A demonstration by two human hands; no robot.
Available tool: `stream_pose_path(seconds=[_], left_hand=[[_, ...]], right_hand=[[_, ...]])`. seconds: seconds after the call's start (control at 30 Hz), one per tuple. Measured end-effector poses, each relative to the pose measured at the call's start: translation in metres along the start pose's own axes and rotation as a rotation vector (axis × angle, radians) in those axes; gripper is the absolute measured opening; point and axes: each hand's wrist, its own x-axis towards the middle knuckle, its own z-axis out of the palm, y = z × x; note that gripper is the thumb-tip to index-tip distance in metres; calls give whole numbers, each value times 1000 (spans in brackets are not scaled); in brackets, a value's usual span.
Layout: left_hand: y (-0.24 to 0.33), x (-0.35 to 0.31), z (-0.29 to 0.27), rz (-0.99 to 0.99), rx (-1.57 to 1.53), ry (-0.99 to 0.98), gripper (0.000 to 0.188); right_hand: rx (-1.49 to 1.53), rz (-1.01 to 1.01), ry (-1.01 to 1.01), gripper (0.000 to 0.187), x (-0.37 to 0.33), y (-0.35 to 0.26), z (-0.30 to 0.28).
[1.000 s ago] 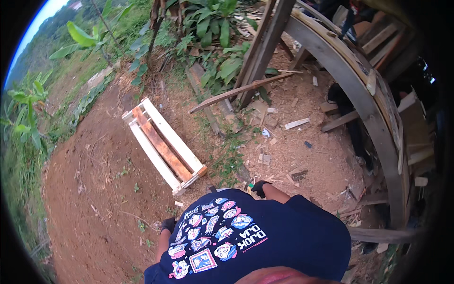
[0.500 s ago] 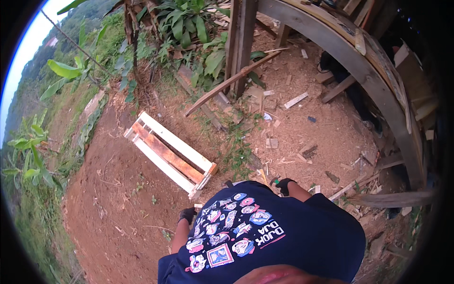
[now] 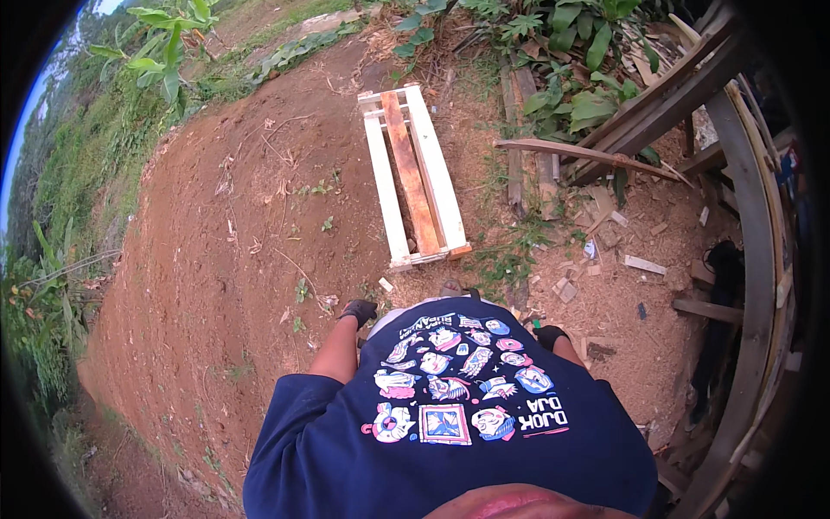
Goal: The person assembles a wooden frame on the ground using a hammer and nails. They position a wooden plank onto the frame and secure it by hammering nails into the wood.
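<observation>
Wooden frame lying untouched on the dirt ahead.

The gloved left hand hangs beside the dark shirt, apart from the frame; the right hand is partly hidden behind it; neither grip can be told. Wood scraps lie to the right. This seems a moment between holds; grasping the frame would call for reaching forward.

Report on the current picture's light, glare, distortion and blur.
Head view: soft daylight on the soil, with the pale boards of the wooden frame looking nearly washed out; head view: the fisheye bows the beam at right, and the corners go black; head view: greenery at far left looks soft, and the right hand is dark, partly hidden by the shirt.
</observation>
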Motion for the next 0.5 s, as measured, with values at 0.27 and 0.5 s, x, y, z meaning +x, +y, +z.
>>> stream_pose_path(seconds=[0.27, 0.5], left_hand=[[-112, -34, 81, -218, -138, -176, 47], [-74, -51, 71, 18, -25, -177, 50]], right_hand=[[86, -90, -45, 24, -2, -100, 13], [124, -122, -12, 28, 9, -121, 26]])
